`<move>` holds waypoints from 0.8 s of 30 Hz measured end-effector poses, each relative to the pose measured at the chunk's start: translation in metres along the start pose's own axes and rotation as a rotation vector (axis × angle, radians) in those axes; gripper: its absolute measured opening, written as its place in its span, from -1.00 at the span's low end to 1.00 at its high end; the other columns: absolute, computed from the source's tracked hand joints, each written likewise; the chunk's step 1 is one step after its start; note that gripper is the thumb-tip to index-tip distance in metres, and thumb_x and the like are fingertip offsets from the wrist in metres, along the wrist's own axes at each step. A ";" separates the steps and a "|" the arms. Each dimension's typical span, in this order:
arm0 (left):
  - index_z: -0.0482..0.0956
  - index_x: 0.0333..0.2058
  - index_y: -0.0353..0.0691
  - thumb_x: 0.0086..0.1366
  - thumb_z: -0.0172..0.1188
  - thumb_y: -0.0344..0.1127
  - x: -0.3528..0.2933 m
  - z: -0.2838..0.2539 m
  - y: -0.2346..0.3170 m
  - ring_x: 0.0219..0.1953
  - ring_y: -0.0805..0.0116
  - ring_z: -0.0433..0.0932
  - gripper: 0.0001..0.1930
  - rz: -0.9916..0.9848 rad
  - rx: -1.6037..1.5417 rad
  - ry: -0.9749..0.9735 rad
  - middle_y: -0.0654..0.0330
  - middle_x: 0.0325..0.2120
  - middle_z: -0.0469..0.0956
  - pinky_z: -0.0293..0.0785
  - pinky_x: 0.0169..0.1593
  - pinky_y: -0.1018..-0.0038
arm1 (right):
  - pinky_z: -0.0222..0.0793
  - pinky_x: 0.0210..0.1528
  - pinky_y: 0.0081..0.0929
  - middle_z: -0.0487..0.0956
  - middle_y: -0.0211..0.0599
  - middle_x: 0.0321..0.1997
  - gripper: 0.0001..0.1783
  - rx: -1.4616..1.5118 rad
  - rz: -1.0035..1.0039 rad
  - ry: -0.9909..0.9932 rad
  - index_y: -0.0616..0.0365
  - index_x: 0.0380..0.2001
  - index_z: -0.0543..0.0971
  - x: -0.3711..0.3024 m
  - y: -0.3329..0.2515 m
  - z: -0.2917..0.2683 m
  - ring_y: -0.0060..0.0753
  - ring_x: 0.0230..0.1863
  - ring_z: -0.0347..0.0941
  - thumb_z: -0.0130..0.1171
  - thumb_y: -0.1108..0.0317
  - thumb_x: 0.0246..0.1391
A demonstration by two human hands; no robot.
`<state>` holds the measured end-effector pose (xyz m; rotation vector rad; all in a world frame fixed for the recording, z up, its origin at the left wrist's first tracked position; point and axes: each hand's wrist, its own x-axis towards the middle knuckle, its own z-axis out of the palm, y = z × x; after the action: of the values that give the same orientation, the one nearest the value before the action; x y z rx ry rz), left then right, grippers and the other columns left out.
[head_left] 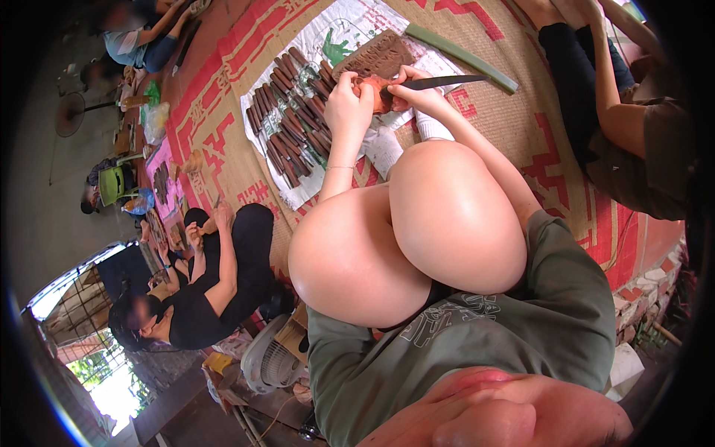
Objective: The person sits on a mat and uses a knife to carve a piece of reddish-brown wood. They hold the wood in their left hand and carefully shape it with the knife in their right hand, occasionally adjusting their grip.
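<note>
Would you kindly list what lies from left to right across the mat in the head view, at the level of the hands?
Pile of brown sticks → left hand → reddish-brown piece → right hand → dark knife blade → green stalk.

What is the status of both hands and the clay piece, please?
Left hand grips the reddish clay piece. Right hand holds a dark knife against it. Brown sticks lie beside on the white sheet, not blocking.
</note>
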<state>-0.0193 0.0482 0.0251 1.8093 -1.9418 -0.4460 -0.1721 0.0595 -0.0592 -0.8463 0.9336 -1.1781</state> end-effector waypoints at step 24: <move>0.37 -0.20 -0.30 -0.04 0.25 0.07 0.000 -0.009 -0.001 -0.33 -0.06 0.57 -0.42 0.088 0.260 -0.143 -0.15 -0.41 0.55 0.51 -0.29 0.14 | 0.34 -0.61 -0.54 0.51 -0.34 -0.63 -0.84 -0.972 -0.453 -0.477 0.19 -0.50 0.44 -0.052 -0.310 0.079 -0.50 -0.65 0.44 0.12 0.32 -0.09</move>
<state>-0.0135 0.0488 0.0319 1.8816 -2.2574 -0.3125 -0.2206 0.0579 0.2615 -2.1044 0.9160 -0.7726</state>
